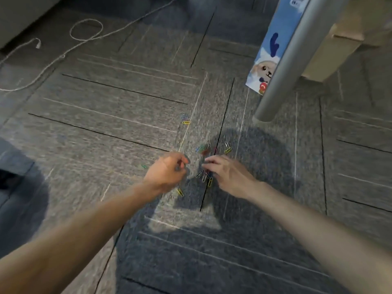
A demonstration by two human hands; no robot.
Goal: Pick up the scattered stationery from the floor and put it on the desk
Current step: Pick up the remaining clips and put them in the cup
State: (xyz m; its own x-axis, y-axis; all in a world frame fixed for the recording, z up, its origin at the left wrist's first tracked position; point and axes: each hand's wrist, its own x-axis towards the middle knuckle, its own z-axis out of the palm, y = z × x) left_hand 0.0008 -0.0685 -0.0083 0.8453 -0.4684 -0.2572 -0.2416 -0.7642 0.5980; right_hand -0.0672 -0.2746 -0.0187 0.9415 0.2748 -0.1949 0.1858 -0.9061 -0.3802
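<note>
Step in hand: gathering, mid-pick. Coloured paper clips [204,177] lie scattered on the grey carpet floor [106,124], most in a loose cluster between and just beyond the two hands. Strays: a yellow one farther out by a pale seam, a green one just left of the left hand, a yellow one beside the left wrist. Left hand [167,171]: fingers curled in toward the palm, something bluish-grey at the tips, blurred; cannot tell whether it holds clips. Right hand [228,174]: fingers stretched out fairly straight, tips down at the nearest clips, none seen gripped. Desk leg [282,66] stands well apart at upper right, a blue box [273,45] behind it; desk top out of view. Judgement: collection part-way, many clips yet on the floor. Next move calls for a fine fingertip pinch on thin wire lying flat in carpet pile; raking the clips together first would likely help, with the left hand as the store before rising to the desk
</note>
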